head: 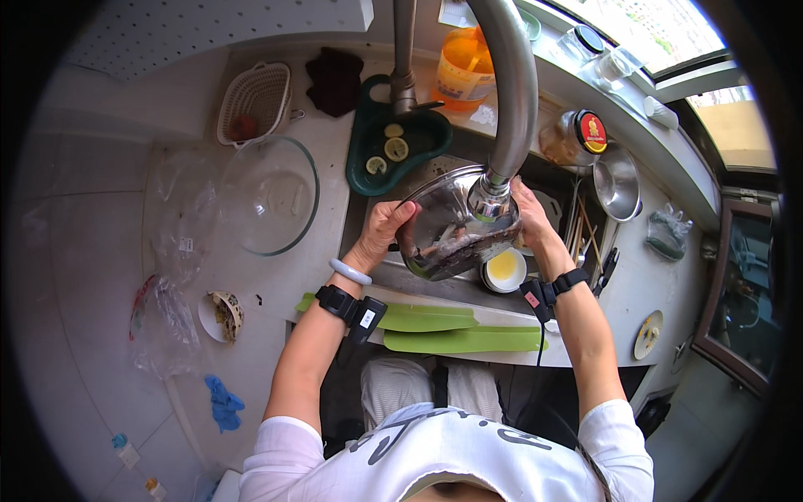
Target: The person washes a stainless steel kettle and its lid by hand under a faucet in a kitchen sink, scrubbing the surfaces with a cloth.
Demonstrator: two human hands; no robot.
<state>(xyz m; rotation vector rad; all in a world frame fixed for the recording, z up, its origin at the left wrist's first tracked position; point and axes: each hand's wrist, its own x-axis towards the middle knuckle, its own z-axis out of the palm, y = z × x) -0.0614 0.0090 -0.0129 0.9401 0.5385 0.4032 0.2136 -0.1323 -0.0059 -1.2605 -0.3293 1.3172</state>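
My left hand point(381, 231) grips the left side of a shiny metal bowl point(439, 216), its thumb over the rim. On the opposite side my right hand point(532, 213) holds the same bowl, with some fingers hidden behind it. The bowl is tilted above the sink point(401, 276), below the spray head point(490, 199) of a curved metal faucet. Reflections cover its surface, so I cannot tell whether it contains anything. Stacked white bowls point(505, 271), yellow inside the top one, sit in the sink below my right hand.
A green drain basket point(361, 176) with lemon slices stands behind the sink's left corner. Left are a glass bowl point(270, 207) and a bowl of food scraps point(223, 317). Green strips point(464, 340) line the front edge. Chopsticks point(588, 229) and a steel bowl point(616, 182) lie right.
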